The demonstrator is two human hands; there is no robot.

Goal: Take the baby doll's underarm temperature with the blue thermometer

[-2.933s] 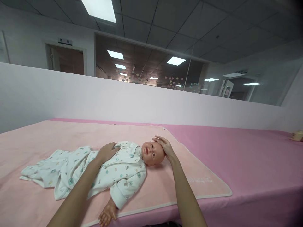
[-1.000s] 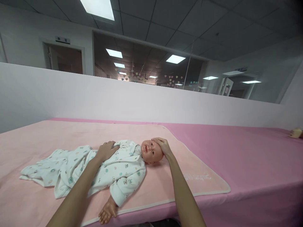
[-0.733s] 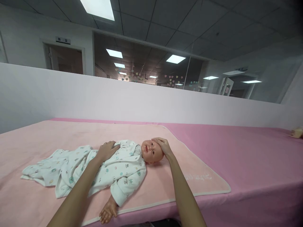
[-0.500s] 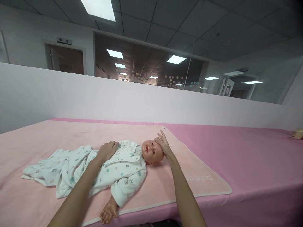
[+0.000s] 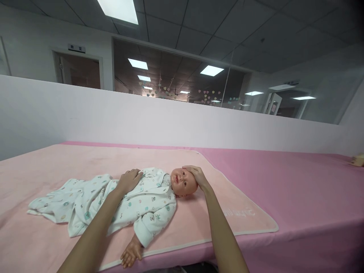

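Observation:
A baby doll [image 5: 178, 181] lies on its back, head to the right, dressed in a white patterned outfit [image 5: 148, 203]. Flat on the middle of its outfit rests my left hand [image 5: 130, 180], fingers stretched out and holding nothing. My right hand [image 5: 197, 175] lies over the top of the doll's head, its fingers extended across the forehead without gripping. The doll's near hand [image 5: 131, 253] sticks out of its sleeve, palm up, by the front edge. Under the doll is a peach blanket [image 5: 182, 231] with a pale border.
A pink cloth [image 5: 298, 185] covers the table beyond the blanket. A low white wall [image 5: 170, 125] runs along the back, with a window [image 5: 182, 76] above it. Something yellowish [image 5: 357, 160] sits at the far right edge, partly cut off.
My right hand's raised fingers have come down to lie over the doll's head. My left hand and the doll look unmoved.

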